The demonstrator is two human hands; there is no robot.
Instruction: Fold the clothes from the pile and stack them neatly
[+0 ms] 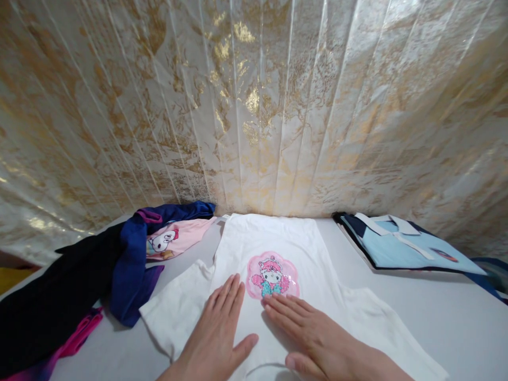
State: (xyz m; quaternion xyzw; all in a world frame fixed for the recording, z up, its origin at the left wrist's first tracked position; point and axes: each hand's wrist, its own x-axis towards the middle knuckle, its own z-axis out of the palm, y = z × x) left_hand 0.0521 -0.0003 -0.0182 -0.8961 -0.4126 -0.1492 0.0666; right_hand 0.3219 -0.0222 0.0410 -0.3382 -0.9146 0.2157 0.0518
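A white T-shirt (278, 238) lies spread on a white surface, its hem at the far side and its neckline at the bottom edge of the view. A pink flower-shaped print (273, 275) with a cartoon figure sits on its front. My left hand (218, 328) rests flat on the shirt, left of the print, fingers pointing away and thumb apart. On the right, my right hand (313, 333) lies palm down with fingertips at the print's lower edge. Neither hand holds anything. The shirt's sleeves fan out to both sides, slightly wrinkled.
To the left is a loose heap of clothes: a black garment (71, 291), a navy garment (135, 270) and a pink one (182, 238) with a cartoon dog. Folded clothes (400, 241), light blue on top, lie at right. A gold-patterned curtain (262, 106) hangs behind.
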